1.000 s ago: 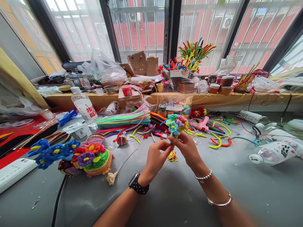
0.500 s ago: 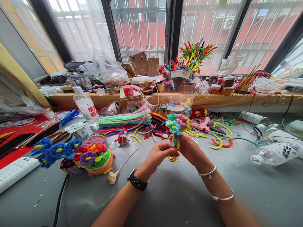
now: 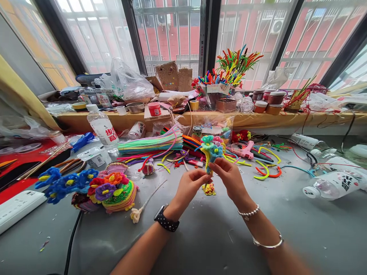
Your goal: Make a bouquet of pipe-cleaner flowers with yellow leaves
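Observation:
A small bouquet of fuzzy flowers in turquoise, blue, yellow and pink stands upright between my two hands over the grey table. My left hand pinches the lower end of its stem with thumb and fingers. Higher up, the fingers of my right hand are closed round the stem just beneath the blossoms. Below the stem, a small yellow and red piece lies on the table. The fingertips hide part of the stem.
Fuzzy flower pots and a cream flower lie to the left. Behind are a bundle of pastel pipe cleaners and a pink glue gun. Water bottles lie at the right, and a power strip at the far left.
The bouquet has turned between my fingers, showing more turquoise and yellow and less pink. My right hand has shifted slightly left, and more of the yellow and red piece shows.

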Available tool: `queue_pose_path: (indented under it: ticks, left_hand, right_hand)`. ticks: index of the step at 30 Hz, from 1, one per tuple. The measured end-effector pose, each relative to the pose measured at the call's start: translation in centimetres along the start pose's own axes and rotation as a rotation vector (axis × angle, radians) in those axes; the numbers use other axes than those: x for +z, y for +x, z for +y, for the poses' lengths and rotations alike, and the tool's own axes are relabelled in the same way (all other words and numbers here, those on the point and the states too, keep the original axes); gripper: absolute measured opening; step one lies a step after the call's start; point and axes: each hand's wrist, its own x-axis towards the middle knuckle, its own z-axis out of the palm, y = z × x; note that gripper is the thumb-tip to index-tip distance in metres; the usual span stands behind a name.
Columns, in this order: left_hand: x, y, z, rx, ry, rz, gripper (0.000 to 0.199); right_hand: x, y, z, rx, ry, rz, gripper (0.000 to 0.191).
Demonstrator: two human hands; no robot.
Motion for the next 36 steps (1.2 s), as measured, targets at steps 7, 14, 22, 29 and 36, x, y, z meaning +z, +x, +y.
queue_pose_path:
  ticks: [7,14,22,29,36]
  left_hand:
    - [-0.5,0.1,-0.1,-0.076,-0.090,-0.169,0.022]
    - [-0.8,0.2,-0.5,-0.165,-0.208,-0.316,0.023]
    - [-0.4,0.2,0.0,-0.030,-0.027,-0.104,0.018]
    - [-0.6,0.3,-0.1,-0.048,-0.046,-0.128,0.016]
    - [-0.6,0.3,0.0,-0.039,-0.028,-0.149,0.017]
  right_hand:
    - [-0.3,-0.1,-0.3,0.002,0.107,-0.133,0.019]
    - [-0.3,-0.1,-0.1,0.171,0.276,-0.273,0.023]
    - [-0.1,-0.3,-0.6,-0.015,-0.106,0.023,0.022]
    - [-0.2,-0.3,-0.9,-0.059,-0.138,-0.082,0.020]
    - [-0.5,-0.3,-1.2,-0.233,-0.283,0.041,0.020]
